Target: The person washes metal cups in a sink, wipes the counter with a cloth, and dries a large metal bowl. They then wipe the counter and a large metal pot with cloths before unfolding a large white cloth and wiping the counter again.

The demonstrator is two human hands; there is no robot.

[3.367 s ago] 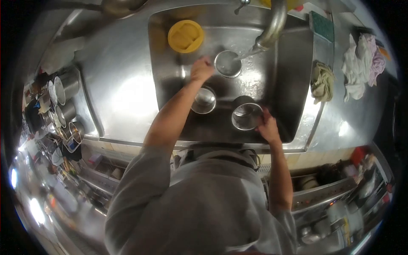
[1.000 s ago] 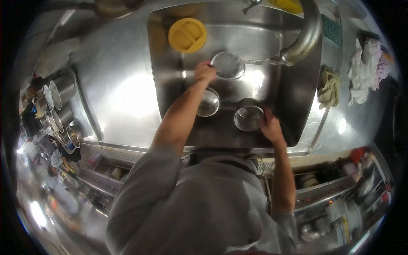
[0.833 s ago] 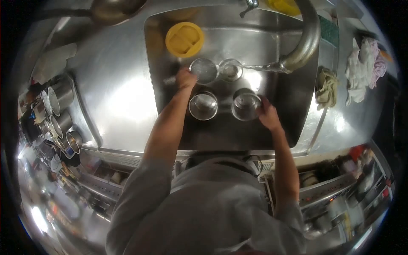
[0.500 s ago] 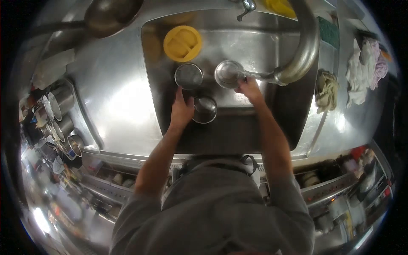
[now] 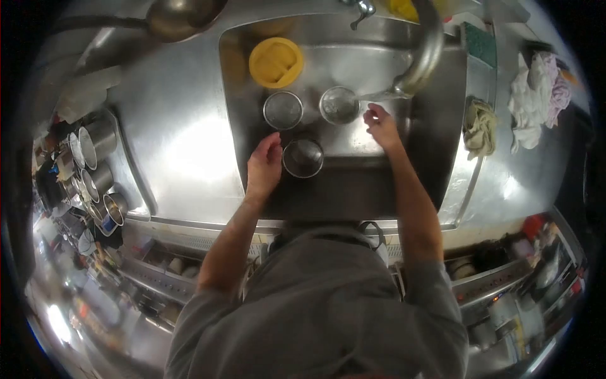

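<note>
Three round, thin-rimmed containers stand in the steel sink (image 5: pixel 379 189): one at the left (image 5: pixel 283 111), another nearer me (image 5: pixel 303 159), and a third at the right (image 5: pixel 339 106). They look like metal cups or small bowls. Beside the nearer one, my left hand (image 5: pixel 265 165) hovers with loosely bent fingers and holds nothing. My right hand (image 5: pixel 382 129) is just right of the third container, apart from it, its fingers bent and empty. From the faucet (image 5: pixel 421 66) a stream runs toward that container. A yellow round piece with a raised bar (image 5: pixel 276 62) lies behind them.
A tap handle (image 5: pixel 362 14) is at the sink's back edge. On the right ledge are a green scouring pad (image 5: pixel 479 44) and a crumpled cloth (image 5: pixel 480 129); white towels (image 5: pixel 531 101) lie beyond. A wok (image 5: pixel 184 18) and several metal pots (image 5: pixel 98 145) are at left.
My right hand has let go of the right container and drawn back to the right. My left hand has moved off the left container, down toward me. The view has shifted slightly.
</note>
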